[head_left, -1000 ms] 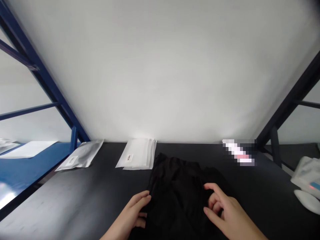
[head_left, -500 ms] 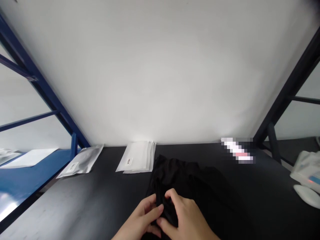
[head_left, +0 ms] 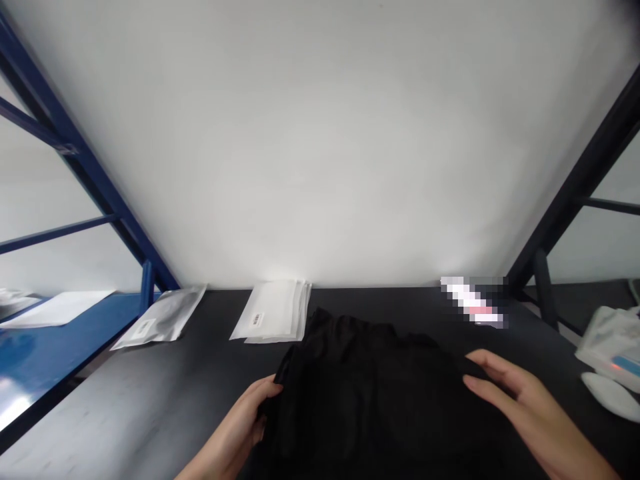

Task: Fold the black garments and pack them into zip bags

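Observation:
A black garment [head_left: 365, 387] lies spread on the black table [head_left: 150, 413] in front of me. My left hand [head_left: 245, 420] grips the garment's left edge, fingers curled round the cloth. My right hand [head_left: 520, 400] rests at the garment's right edge with fingers stretched out flat against the cloth. How far the garment reaches toward me is cut off by the lower edge of the view.
A stack of white plastic bags [head_left: 275, 319] lies at the back of the table, a silvery bag [head_left: 160, 319] to its left. White packets [head_left: 613, 353] sit at the right. Blue shelf posts [head_left: 75, 153] rise at the left, dark posts [head_left: 575, 193] at the right.
Both hands were together at the garment's left middle; they have moved apart, left hand to the left edge, right hand to the right edge, and the garment lies wider.

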Motion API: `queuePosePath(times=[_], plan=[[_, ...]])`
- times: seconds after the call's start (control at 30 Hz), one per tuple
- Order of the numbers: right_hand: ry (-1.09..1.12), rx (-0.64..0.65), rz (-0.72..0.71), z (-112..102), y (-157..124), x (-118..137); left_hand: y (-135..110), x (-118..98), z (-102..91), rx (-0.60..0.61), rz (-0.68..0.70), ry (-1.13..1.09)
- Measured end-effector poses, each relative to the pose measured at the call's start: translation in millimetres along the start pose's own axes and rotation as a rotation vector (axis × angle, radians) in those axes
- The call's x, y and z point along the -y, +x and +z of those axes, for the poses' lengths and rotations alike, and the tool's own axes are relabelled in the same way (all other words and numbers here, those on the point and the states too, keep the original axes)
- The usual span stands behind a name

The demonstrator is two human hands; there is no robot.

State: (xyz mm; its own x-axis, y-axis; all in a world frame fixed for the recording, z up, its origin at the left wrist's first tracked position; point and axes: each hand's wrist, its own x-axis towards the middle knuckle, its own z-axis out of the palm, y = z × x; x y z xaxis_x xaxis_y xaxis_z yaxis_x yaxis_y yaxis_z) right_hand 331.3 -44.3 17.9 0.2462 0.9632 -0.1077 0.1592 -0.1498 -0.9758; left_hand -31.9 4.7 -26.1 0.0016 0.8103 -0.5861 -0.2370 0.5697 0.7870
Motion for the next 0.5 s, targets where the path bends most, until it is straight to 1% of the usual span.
queuePosePath(times=[0.07,0.13,0.2,0.27,0.33,0.37,0.43,0.5], plan=[[-0.016,-0.045,0.069,-15.5,-1.4,-12.6,5.1,0.0,-1.6,0.065,-0.044,0.017],[-0.056,-0.044,0.125,-22.6,1.3,-26.4,11.8,-0.4,-0.9,0.102,-0.042,0.075],[-0.128,-0.030,0.151,-21.8,7.5,-38.2,18.7,-1.9,3.1,0.157,0.038,0.166],[-0.220,-0.014,0.124,-15.5,15.2,-45.2,23.7,-5.0,10.5,0.262,0.145,0.249],[-0.275,0.010,0.065,-7.5,22.2,-45.5,25.1,-11.0,19.6,0.367,0.232,0.301],[-0.276,0.024,0.035,-4.2,25.1,-43.1,24.3,-15.4,24.2,0.386,0.259,0.317],[-0.238,0.054,-0.005,-0.8,30.1,-33.9,20.7,-27.5,32.6,0.384,0.302,0.326],[-0.186,0.088,-0.015,-2.4,34.9,-20.7,16.7,-43.7,39.6,0.370,0.339,0.312]])
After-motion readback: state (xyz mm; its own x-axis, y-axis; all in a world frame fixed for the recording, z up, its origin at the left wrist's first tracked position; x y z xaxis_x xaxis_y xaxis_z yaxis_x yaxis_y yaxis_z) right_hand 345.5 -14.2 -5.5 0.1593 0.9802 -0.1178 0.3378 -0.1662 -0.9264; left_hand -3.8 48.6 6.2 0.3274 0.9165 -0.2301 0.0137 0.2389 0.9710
